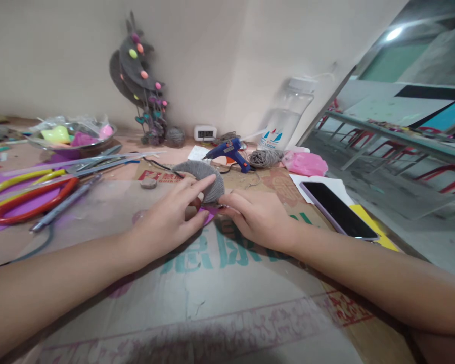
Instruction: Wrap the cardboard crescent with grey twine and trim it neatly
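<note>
The grey yarn-wrapped piece [200,170] is up between the person's two hands, around the middle of the cardboard sheet [227,313]. From where I stand, the left hand [167,217] grasps it, fingers laid over its face and thumb below; the right hand [263,217] pinches at its near right edge, a small dark bit showing by the fingertips. I'd judge it light, firm inside with a soft, grippy surface, hardly slippery; the windings could shift if rubbed, so the rim seems the best hold.

As for writing, the clear bottle [288,114] at far right carries a sail-like logo and letters ending "LOOK". Large green characters on the cardboard are partly covered by the arms, and its red print is too blurred to read. The white clock's [205,133] digits and the blue glue gun's [227,149] label can't be made out either.
</note>
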Tool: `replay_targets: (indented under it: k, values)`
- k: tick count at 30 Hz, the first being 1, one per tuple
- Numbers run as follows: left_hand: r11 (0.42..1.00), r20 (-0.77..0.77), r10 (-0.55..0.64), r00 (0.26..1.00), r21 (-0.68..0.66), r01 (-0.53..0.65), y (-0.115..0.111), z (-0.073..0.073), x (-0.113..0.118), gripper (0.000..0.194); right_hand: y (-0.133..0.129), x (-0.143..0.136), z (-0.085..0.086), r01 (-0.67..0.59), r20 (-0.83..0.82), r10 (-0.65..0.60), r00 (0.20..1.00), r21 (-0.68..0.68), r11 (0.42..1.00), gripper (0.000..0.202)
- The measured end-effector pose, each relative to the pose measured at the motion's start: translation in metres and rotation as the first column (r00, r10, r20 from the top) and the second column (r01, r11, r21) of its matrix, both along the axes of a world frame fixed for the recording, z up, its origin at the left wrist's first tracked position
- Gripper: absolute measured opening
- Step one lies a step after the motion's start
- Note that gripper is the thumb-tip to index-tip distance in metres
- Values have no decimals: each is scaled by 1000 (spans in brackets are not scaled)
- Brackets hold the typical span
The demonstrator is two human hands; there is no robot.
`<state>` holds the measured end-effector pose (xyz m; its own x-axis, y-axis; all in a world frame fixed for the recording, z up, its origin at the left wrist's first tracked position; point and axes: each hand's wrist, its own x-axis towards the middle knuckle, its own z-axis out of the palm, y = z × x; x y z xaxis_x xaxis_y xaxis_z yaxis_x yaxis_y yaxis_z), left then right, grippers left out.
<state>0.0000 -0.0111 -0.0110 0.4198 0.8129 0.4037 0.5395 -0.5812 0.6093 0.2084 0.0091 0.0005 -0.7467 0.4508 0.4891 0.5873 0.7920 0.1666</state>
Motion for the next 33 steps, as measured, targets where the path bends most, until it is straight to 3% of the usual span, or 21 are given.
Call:
replay_targets:
  k: [14, 23, 33]
  values:
    - [1000, 15, -8, 1000, 2, 8, 2, 0, 1, 57, 0, 1, -1, 32, -39, -35, 999, -76, 997, 17]
    - [996, -114, 39, 993, 87, -29, -1, 2, 0, 54, -6, -3, 3, 65, 76, -65, 995, 7, 998, 21]
    - [988, -167, 11, 986, 152, 15, -1, 1, 0, 54, -14, -2, 10, 88, 199, -107, 974, 101, 991, 13]
